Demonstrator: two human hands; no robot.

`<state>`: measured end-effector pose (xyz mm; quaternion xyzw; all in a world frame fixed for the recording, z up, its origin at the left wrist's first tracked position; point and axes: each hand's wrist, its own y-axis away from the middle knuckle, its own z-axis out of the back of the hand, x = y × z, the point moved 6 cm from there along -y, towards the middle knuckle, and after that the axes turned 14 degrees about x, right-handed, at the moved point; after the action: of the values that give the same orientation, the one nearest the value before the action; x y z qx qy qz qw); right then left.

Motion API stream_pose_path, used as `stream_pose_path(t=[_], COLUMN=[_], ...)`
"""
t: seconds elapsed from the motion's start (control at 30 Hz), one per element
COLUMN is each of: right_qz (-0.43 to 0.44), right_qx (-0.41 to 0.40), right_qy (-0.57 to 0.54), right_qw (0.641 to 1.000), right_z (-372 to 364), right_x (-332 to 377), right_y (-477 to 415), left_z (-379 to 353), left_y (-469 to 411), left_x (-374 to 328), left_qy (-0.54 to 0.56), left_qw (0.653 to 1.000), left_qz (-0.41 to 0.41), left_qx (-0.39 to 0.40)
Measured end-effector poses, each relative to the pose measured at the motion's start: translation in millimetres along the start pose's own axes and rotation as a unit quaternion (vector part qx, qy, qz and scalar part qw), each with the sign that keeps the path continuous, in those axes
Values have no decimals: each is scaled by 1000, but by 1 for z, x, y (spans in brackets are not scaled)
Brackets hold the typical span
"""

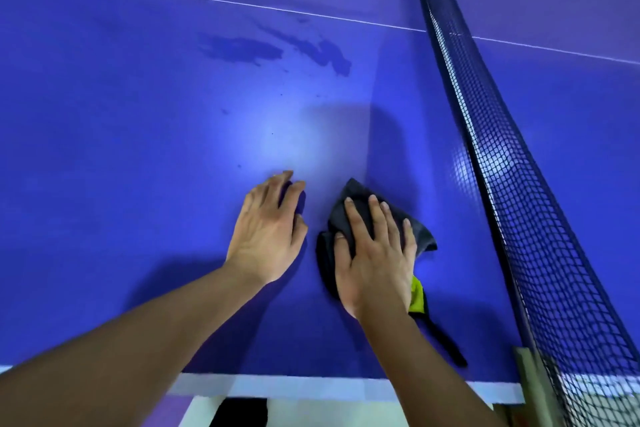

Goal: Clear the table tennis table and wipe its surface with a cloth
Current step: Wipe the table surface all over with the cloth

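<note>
At table point(138, 114) near edge: right hand point(375, 253) pressing flat on cloth point(356, 196), wiping step.
Left hand point(266, 236): resting flat, empty.
Next, likely: pushing cloth toward 12 o'clock smears point(242, 48).

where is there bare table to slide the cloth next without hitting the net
Widest bare stretch: left of the left hand. Also bare ahead of both hands, up to the dark streaks and white line. Crowded: the strip between the cloth under the right hand and the net.
</note>
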<state>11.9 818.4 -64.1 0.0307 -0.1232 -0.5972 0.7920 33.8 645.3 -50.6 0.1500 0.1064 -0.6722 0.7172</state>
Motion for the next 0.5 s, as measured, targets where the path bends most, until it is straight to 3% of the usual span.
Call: stream_pose_path(t=[0.5], right_qz=[-36], right_qx=[-41], right_qy=[-22], right_qw=[998], right_z=[62], right_x=[-5], right_y=[-304], left_z=[50], left_y=[-291], left_x=[67], left_qy=[-57], left_qw=[997], left_qz=[29], left_qx=[46])
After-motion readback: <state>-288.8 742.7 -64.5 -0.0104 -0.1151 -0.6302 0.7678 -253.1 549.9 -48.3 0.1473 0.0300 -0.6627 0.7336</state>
